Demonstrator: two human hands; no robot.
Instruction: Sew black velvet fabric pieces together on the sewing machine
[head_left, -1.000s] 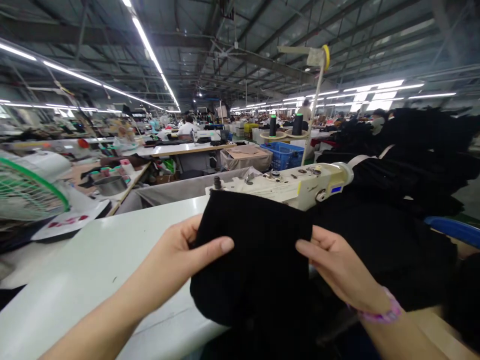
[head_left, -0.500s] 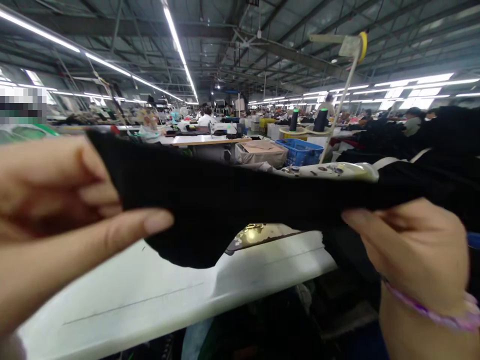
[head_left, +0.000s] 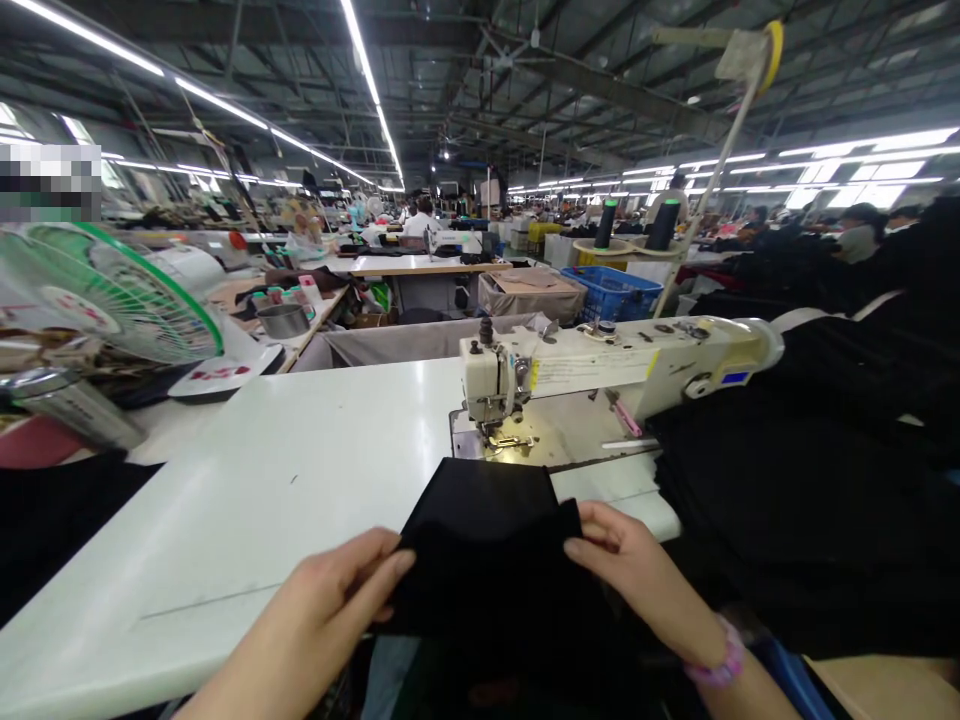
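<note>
A piece of black fabric [head_left: 487, 535] hangs over the front edge of the white sewing table [head_left: 352, 430], its far end lying flat just short of the needle area. My left hand [head_left: 352, 580] pinches its left edge between thumb and fingers. On the opposite edge my right hand [head_left: 619, 550], with a pink-purple band at the wrist, grips a folded corner. Directly beyond the cloth stands a white sewing machine [head_left: 592, 365], its lamp lit over the metal plate. The lower part of the fabric merges with dark cloth below.
A green-rimmed fan [head_left: 127, 295] and a steel bottle [head_left: 75, 405] stand at the left. Black cloth [head_left: 810, 480] is heaped at the right. A pink-handled tool [head_left: 626, 415] lies under the machine arm. Behind are a blue basket [head_left: 622, 292], thread cones [head_left: 661, 225] and people.
Both hands have lowered the black fabric from in front of my view to the table edge and come closer together. The sewing machine and fan now show fully.
</note>
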